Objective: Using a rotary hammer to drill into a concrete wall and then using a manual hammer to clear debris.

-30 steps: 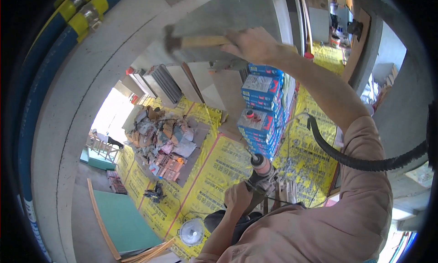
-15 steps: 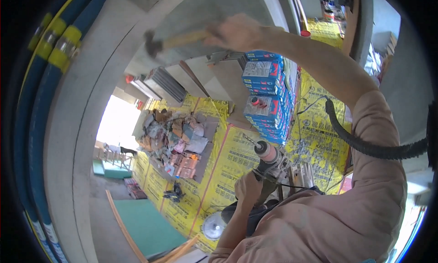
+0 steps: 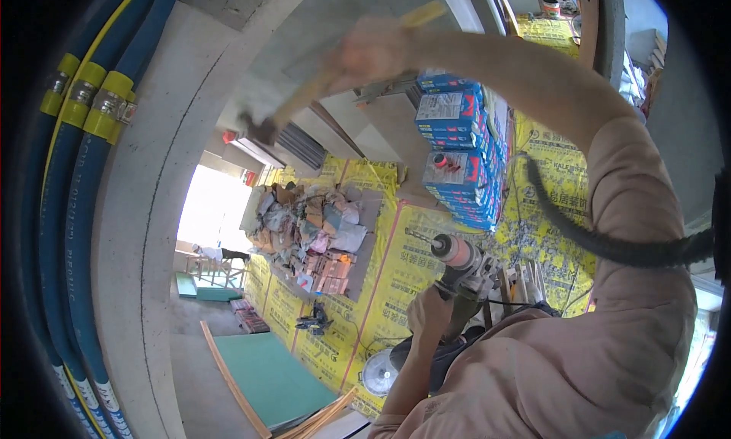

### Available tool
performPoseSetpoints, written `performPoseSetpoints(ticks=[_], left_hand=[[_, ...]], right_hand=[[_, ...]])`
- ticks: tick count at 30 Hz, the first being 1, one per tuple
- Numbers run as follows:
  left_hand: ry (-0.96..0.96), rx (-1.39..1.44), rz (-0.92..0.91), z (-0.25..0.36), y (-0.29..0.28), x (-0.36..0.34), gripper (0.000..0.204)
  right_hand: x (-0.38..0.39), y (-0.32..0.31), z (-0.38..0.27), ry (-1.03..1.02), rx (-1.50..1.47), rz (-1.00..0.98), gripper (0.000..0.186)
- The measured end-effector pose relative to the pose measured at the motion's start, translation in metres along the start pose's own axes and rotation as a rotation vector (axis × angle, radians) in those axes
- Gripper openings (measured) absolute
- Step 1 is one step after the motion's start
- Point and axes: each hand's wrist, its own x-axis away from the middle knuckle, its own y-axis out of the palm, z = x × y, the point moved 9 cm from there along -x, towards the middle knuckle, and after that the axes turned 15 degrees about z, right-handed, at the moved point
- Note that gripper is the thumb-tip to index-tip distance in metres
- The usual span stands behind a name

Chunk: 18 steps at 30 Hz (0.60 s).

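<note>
A bundle of hoses (image 3: 72, 233) ran along the far left edge, with a curved concrete wall (image 3: 152, 210) just to their right. At the top, the right hand (image 3: 373, 51) gripped a hammer (image 3: 304, 96) whose head lay down and to the left of the hand, and right of that head stood a stack of boxes (image 3: 461, 157) on the sheeted floor (image 3: 396, 264), with a pile of rubble (image 3: 308, 237) to the stack's left. Nearer, the left hand (image 3: 428, 313) held a power tool (image 3: 464, 260) just below the stack, a board (image 3: 266, 378) lay on the floor to the lower left, and a corrugated hose (image 3: 594, 237) crossed the right arm's sleeve (image 3: 632, 210) at the right.
</note>
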Motion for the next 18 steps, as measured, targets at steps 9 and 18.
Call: performPoseSetpoints(ticks=[9,18], left_hand=[[0.013,-0.01,-0.056,-0.003,0.009,0.0,0.03],[-0.023,-0.047,-0.14,0.01,0.009,-0.003,0.035]], right_hand=[[0.024,0.048,0.046,0.308,0.013,0.023,0.053],[-0.024,0.097,0.178,0.433,0.35,0.246,0.026]])
